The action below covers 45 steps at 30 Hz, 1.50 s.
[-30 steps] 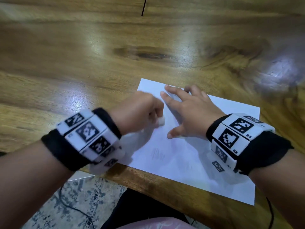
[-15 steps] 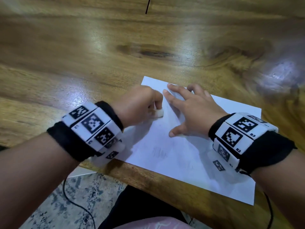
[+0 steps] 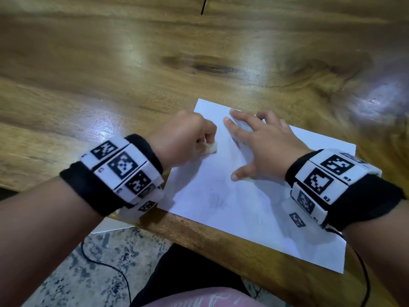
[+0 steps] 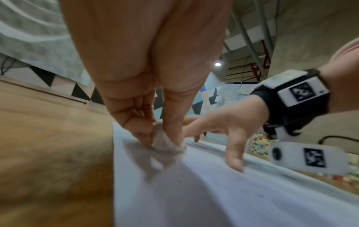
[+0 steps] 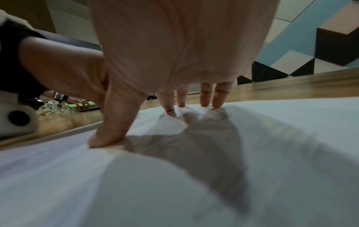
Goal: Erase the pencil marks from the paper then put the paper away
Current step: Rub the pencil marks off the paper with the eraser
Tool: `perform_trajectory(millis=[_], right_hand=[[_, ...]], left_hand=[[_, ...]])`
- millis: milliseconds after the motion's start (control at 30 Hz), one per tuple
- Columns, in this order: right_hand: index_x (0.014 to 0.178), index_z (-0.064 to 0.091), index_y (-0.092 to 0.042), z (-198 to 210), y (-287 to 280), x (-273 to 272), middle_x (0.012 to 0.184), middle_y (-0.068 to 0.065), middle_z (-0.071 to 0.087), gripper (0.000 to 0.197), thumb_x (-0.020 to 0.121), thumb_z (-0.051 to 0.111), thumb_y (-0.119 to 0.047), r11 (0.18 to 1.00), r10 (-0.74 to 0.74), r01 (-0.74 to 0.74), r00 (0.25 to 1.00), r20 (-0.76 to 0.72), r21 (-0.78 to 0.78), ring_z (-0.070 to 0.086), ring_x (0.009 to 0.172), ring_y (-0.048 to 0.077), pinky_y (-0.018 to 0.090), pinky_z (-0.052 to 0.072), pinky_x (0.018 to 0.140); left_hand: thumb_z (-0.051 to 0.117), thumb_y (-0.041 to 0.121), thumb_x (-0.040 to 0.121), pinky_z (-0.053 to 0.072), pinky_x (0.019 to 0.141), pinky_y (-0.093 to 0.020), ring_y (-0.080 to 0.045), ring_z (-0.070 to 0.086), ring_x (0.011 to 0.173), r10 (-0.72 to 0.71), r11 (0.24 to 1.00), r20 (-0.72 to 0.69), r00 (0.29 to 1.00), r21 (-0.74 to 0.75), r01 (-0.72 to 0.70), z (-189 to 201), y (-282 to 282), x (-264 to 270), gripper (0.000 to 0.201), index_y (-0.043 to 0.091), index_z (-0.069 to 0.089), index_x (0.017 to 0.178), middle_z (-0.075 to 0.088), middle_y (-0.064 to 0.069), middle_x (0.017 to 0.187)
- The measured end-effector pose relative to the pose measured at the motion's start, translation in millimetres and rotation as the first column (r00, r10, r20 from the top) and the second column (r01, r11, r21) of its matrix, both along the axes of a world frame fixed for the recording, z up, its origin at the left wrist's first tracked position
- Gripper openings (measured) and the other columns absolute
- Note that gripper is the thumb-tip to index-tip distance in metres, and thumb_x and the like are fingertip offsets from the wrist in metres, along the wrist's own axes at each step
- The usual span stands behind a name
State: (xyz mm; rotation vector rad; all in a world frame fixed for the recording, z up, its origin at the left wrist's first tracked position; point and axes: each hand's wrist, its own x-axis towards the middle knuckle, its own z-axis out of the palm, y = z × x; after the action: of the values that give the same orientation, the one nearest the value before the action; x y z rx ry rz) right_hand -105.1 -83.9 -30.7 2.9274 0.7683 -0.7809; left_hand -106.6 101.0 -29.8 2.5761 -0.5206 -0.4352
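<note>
Paper flat on wooden table, near edge overhanging table edge. Left hand pinches eraser, eraser tip on paper's far-left part. Right hand spread, fingertips pressing paper, beside eraser. Pencil smudge lies nearer paper's near edge than eraser; left hand closer to it.

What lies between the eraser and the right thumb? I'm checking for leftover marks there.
Only bare paper: the head view shows no marks between the eraser and the right thumb. A faint smudge sits nearer the table edge.
</note>
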Motion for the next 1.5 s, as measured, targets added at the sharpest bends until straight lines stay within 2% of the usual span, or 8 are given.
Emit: perform_trajectory(millis=[200,400,567,800,967,1167,1300,1500], right_hand=[[0.149,-0.004,-0.034,0.3,-0.3,0.6,0.156,-0.017,-0.010,0.111,0.067,0.063,-0.069,1.000,0.006,-0.006,1.000,-0.005,-0.019,0.011,0.133,0.023,0.035,0.017,0.109],[0.149,-0.003,-0.034,0.7,0.7,0.7,0.156,-0.017,-0.009,0.111,0.066,0.063,-0.069,1.000,0.004,-0.004,1.000,-0.006,-0.024,0.012,0.133,0.024,0.036,0.018,0.108],[0.149,-0.004,-0.033,0.4,-1.3,1.0,0.156,-0.017,-0.010,0.111,0.067,0.061,-0.070,1.000,0.012,-0.012,1.000,-0.002,-0.029,0.012,0.133,0.024,0.036,0.018,0.109],[0.148,-0.005,-0.038,0.9,-1.4,0.6,0.156,-0.017,-0.008,0.108,0.068,0.062,-0.069,1.000,0.013,-0.013,1.000,-0.006,-0.018,0.012,0.132,0.023,0.035,0.018,0.109],[0.146,-0.004,-0.042,1.6,0.1,0.8,0.156,-0.015,-0.008,0.106,0.068,0.061,-0.070,0.999,0.029,-0.029,1.000,-0.001,-0.040,0.014,0.131,0.025,0.036,0.021,0.106],[0.147,-0.004,-0.041,2.1,1.2,1.3,0.156,-0.014,-0.008,0.106,0.068,0.061,-0.070,0.998,0.032,-0.032,0.999,-0.001,-0.052,0.014,0.131,0.026,0.037,0.022,0.106],[0.147,-0.004,-0.041,3.0,1.3,1.0,0.156,-0.014,-0.008,0.105,0.069,0.061,-0.069,0.998,0.035,-0.036,0.999,-0.005,-0.053,0.014,0.131,0.025,0.036,0.021,0.106],[0.147,-0.004,-0.041,2.6,1.4,0.8,0.156,-0.013,-0.008,0.105,0.069,0.060,-0.070,0.998,0.036,-0.035,0.999,0.003,-0.053,0.015,0.130,0.025,0.036,0.022,0.105]], left_hand=[[0.068,0.024,0.076,0.034,0.058,-0.010,-0.011,0.050,0.063,-0.140,0.989,-0.185,0.973,0.017,0.145,0.4,10.2,-36.1,0.013,0.014,0.063,0.068,0.058,0.002,0.065],[0.064,0.015,0.075,0.026,0.052,-0.025,-0.019,0.047,0.063,-0.020,1.000,0.018,1.000,0.021,0.020,0.5,0.2,-8.1,0.008,0.015,0.061,0.069,0.060,-0.005,0.068],[0.066,0.018,0.074,0.033,0.053,-0.021,-0.017,0.053,0.063,-0.069,0.998,-0.173,0.982,-0.014,0.068,-0.2,11.3,-45.5,0.020,0.022,0.055,0.058,0.054,0.004,0.066],[0.075,0.019,0.069,0.051,0.066,-0.036,-0.013,0.056,0.063,0.356,0.878,-0.217,0.909,-0.256,-0.405,6.7,40.4,-27.7,0.014,0.019,0.070,0.081,0.069,-0.013,0.075],[0.076,0.019,0.068,0.040,0.057,-0.012,-0.008,0.053,0.058,0.299,0.937,-0.127,0.946,-0.146,-0.316,6.7,34.7,-22.8,0.014,0.022,0.072,0.081,0.067,-0.001,0.072],[0.071,0.026,0.074,0.032,0.053,-0.010,-0.013,0.051,0.061,0.118,0.991,-0.060,0.991,-0.059,-0.122,0.7,17.8,-25.1,0.011,0.015,0.070,0.074,0.063,-0.003,0.069],[0.061,0.030,0.070,0.036,0.051,-0.026,-0.015,0.052,0.056,-0.016,0.999,-0.123,0.992,-0.050,0.010,1.2,29.1,-55.7,0.021,0.015,0.062,0.056,0.055,0.001,0.059],[0.074,0.027,0.069,0.041,0.058,-0.019,-0.016,0.060,0.067,0.097,0.994,-0.109,0.989,-0.041,-0.102,3.8,23.3,-36.1,0.011,0.017,0.069,0.070,0.070,-0.003,0.072]])
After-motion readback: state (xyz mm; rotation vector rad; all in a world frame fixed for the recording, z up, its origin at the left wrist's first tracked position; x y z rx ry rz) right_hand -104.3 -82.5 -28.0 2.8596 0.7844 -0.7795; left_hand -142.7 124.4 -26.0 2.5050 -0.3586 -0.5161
